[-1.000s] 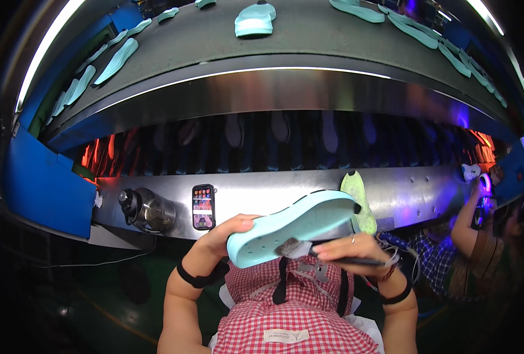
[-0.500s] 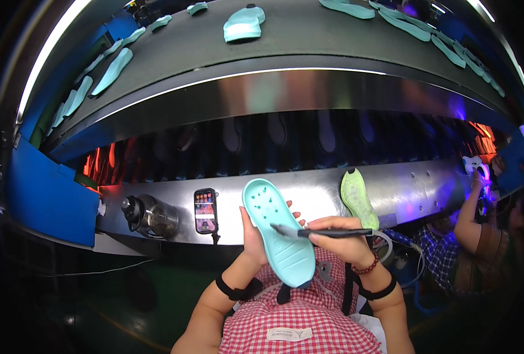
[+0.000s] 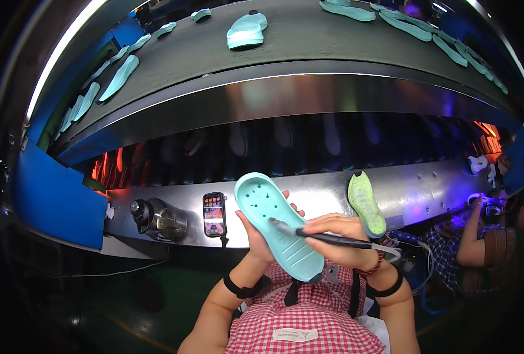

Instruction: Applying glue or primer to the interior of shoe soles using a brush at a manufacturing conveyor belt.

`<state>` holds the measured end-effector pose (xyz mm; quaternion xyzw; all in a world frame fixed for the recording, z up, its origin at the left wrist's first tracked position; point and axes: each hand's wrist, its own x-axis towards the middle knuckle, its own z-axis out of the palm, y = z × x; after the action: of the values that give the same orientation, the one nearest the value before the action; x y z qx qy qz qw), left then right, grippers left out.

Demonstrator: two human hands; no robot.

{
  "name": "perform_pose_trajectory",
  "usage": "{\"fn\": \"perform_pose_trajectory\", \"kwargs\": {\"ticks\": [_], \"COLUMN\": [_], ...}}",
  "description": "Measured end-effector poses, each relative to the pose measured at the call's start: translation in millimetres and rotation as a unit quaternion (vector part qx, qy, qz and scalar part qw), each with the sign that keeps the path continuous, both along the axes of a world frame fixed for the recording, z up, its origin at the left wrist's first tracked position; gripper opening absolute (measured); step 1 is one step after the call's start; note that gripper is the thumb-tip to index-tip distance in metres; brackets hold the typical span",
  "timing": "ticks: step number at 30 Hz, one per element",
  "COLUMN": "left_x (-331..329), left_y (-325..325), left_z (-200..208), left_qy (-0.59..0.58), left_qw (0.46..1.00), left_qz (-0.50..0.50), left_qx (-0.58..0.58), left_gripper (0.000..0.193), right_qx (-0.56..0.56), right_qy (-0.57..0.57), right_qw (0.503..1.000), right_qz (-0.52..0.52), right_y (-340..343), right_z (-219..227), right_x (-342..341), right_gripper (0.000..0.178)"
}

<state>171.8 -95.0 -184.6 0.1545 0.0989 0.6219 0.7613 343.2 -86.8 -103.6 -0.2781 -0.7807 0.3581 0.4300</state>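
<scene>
My left hand grips a light-blue shoe sole from beneath, thumb along its left edge and fingertips showing past its right edge. The sole is tilted, its rounded far end pitted with several small dark holes and its middle marked by ridges. Closed round the dark handle of a brush, my right hand hovers over the sole's right side. The pale bristles meet or nearly meet the sole's middle; I cannot tell if they touch.
On the metal ledge lie a yellow-green sole, a phone and a dark bottle. Beyond, a conveyor belt carries several light-blue soles. A co-worker sits at the right, holding a whitish piece.
The sole has turned slightly and its far end moved left. The brush handle now slants more downward to the right, its bristles still over the sole's middle. The whole view has shifted slightly.
</scene>
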Motion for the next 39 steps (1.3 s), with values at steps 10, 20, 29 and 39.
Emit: {"fn": "perform_pose_trajectory", "kwargs": {"ticks": [10, 20, 29, 39], "left_x": [-16.2, -25.7, 1.5, -7.8], "left_y": [4.6, 12.4, -20.1, -6.0], "left_z": [14.3, 25.8, 57.0, 38.5], "left_qy": [0.017, 0.002, -0.010, -0.030], "left_qw": [0.998, 0.997, 0.999, 0.999], "left_qz": [0.059, 0.050, 0.046, 0.027], "left_qx": [0.012, 0.054, 0.009, 0.030], "left_gripper": [0.084, 0.075, 0.067, 0.064], "right_qx": [-0.036, -0.162, -0.479, -0.192], "right_qy": [-0.040, -0.031, 0.381, 0.113], "right_qw": [0.995, 0.974, 0.784, 0.975], "right_qz": [0.079, 0.155, 0.107, 0.019], "right_y": [-16.2, -25.6, -22.8, -21.9], "right_z": [-5.2, -12.3, -34.2, -12.0], "right_x": [6.5, 17.8, -5.6, -8.1], "right_gripper": [0.020, 0.019, 0.016, 0.019]}}
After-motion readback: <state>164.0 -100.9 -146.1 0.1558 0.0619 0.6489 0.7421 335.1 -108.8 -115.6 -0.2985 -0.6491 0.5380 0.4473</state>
